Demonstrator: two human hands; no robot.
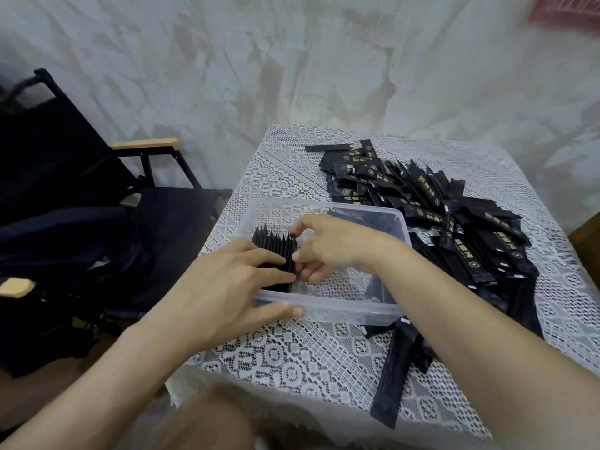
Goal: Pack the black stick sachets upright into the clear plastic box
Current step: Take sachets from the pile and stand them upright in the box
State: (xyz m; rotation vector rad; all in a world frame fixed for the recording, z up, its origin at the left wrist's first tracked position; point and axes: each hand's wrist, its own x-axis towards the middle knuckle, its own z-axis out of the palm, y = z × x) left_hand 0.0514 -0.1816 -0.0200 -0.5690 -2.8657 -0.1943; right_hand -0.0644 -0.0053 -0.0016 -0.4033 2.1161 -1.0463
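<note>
The row point(274, 251) of sachets stands upright at the left end of the box point(341, 307), packed edge to edge with the pointed tops up; the rest of the box floor to its right looks mostly bare, though dark shapes at the far right corner may be sachets inside or the pile seen through the wall, and I cannot tell which. The left grip point(227, 284) lies flat over the row, fingers nearly straight across the tops and curled round nothing; the thumb rests along the near rim, which likely steadies the box and stops the row from fanning open. The right grip point(334, 245) is inside the box at the row's free end, fingers curled; thumb and forefinger tips meet the last sachet and seem to pinch it against its neighbours, probably to seat it square and keep the row tight. Judging by that, the step in hand is setting one more sachet into place; most of the packing is yet to do.

The pile point(438, 216) of loose sachets lies just right of the box, within easy reach of the right grip; one stray point(394, 378) points off the near edge of the desk point(292, 358), which has a lace cloth over it. A folding chair point(146, 145) stands left of the desk, a mottled wall point(292, 60) behind.
</note>
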